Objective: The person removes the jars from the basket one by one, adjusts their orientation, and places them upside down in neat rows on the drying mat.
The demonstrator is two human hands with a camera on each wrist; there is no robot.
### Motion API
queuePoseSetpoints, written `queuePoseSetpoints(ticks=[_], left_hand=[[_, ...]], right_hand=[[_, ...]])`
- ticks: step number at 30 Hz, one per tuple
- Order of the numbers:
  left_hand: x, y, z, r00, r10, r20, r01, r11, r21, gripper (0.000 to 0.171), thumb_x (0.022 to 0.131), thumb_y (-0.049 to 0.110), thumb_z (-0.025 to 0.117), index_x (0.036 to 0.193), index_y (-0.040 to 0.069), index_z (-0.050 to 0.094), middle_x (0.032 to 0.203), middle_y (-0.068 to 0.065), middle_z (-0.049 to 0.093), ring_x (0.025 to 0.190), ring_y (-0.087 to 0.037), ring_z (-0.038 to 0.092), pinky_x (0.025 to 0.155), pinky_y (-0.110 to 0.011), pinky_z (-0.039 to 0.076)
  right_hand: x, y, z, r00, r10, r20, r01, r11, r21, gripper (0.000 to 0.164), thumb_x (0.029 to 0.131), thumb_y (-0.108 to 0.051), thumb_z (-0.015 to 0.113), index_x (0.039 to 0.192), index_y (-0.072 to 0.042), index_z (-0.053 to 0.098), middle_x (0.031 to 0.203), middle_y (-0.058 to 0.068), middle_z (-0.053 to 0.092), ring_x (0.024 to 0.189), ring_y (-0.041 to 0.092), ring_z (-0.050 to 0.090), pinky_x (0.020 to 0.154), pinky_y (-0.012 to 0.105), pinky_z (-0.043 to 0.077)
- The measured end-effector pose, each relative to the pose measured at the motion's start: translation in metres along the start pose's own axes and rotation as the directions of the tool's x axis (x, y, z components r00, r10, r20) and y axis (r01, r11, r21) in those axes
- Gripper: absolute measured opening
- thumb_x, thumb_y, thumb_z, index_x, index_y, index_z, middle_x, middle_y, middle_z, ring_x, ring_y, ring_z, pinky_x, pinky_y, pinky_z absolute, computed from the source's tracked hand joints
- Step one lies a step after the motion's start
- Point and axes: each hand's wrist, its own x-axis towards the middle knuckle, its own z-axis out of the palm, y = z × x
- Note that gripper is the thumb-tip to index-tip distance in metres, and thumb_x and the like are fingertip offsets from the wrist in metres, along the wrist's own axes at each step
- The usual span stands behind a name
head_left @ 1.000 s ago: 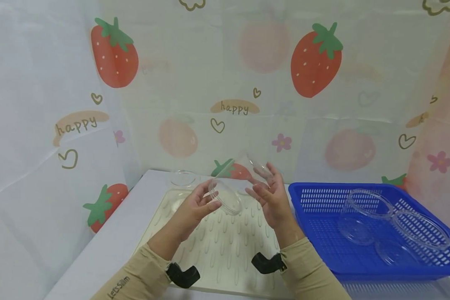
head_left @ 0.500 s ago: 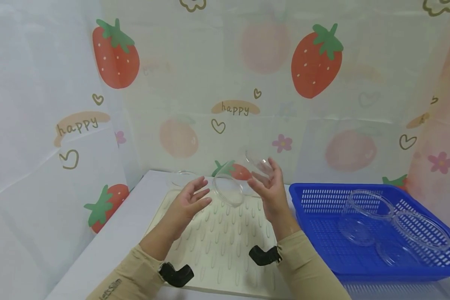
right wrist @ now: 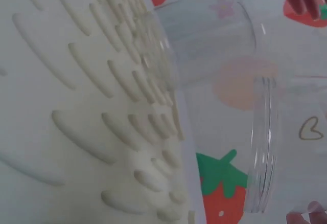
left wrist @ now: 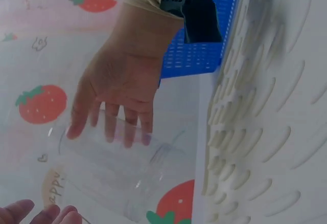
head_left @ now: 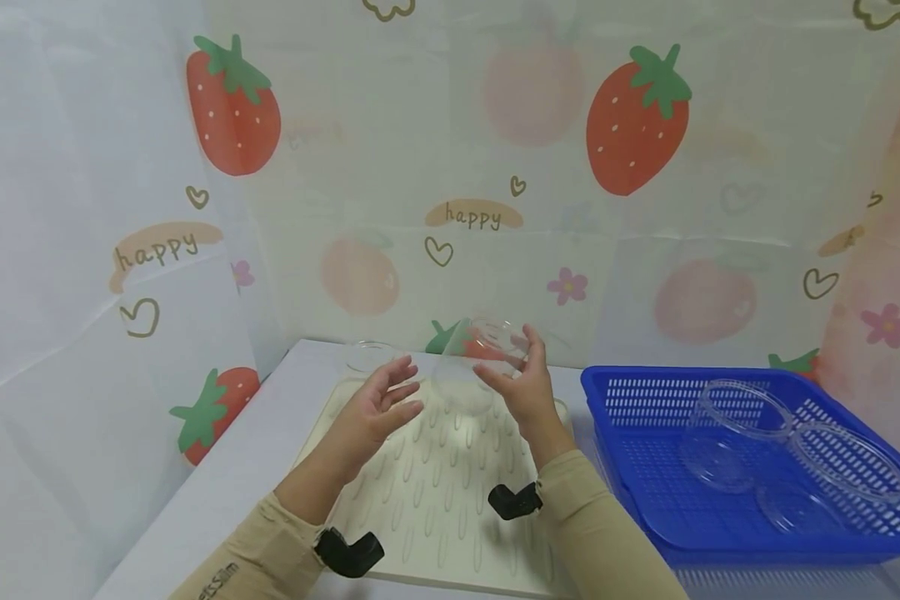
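Observation:
My right hand (head_left: 523, 393) grips a clear plastic jar (head_left: 461, 379) above the far part of the cream ridged mat (head_left: 435, 500). The jar tilts, and its threaded mouth points down toward the mat in the right wrist view, where the held jar (right wrist: 294, 147) shows at the right edge. My left hand (head_left: 370, 412) is to the left of the jar, apart from it, with fingers spread and nothing in them. A second clear jar (head_left: 367, 357) stands at the mat's far left corner; the right wrist view shows this standing jar (right wrist: 204, 40) too.
To the right is a blue perforated basket (head_left: 618, 508) with several clear jars (head_left: 720, 454) lying in it. A white table (head_left: 195, 525) shows left of the mat. A strawberry-print curtain (head_left: 457, 133) closes off the back and sides.
My left hand has let go of the jar and drawn back to the left. My right hand has kept the jar, moved it slightly left and turned its mouth downward.

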Motion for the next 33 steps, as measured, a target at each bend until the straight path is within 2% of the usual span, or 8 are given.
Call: queuePoseSetpoints(ticks=[11, 24, 33], left_hand=[[0.000, -0.003, 0.001, 1.000, 0.004, 0.005, -0.005, 1.000, 0.025, 0.064, 0.089, 0.015, 0.057, 0.143, 0.010, 0.022, 0.145, -0.012, 0.027, 0.132, -0.029, 0.030, 0.104, -0.049, 0.029], [0.000, -0.004, 0.002, 1.000, 0.008, 0.008, -0.008, 0.998, 0.055, 0.065, 0.089, 0.018, 0.058, 0.143, 0.012, 0.023, 0.145, -0.011, 0.028, 0.132, -0.028, 0.031, 0.103, -0.049, 0.031], [0.000, -0.006, 0.003, 1.000, -0.002, 0.010, 0.002, 0.999, 0.051, 0.064, 0.089, 0.017, 0.058, 0.143, 0.011, 0.022, 0.145, -0.012, 0.027, 0.132, -0.029, 0.030, 0.104, -0.049, 0.029]], right_hand=[[0.004, 0.023, -0.005, 0.997, 0.026, -0.070, -0.042, 0.971, -0.236, 0.104, 0.067, -0.030, 0.082, 0.145, -0.018, 0.014, 0.146, 0.009, 0.025, 0.127, 0.031, 0.036, 0.098, 0.046, 0.039], [0.004, 0.036, -0.009, 0.993, 0.095, -0.064, -0.108, 0.957, -0.268, 0.105, 0.066, -0.024, 0.083, 0.145, -0.020, 0.015, 0.148, 0.009, 0.021, 0.130, 0.033, 0.032, 0.101, 0.045, 0.036], [0.001, 0.040, -0.011, 0.995, 0.092, -0.047, -0.101, 0.956, -0.274, 0.103, 0.065, -0.023, 0.083, 0.144, -0.020, 0.017, 0.147, 0.011, 0.022, 0.129, 0.032, 0.033, 0.102, 0.046, 0.033]])
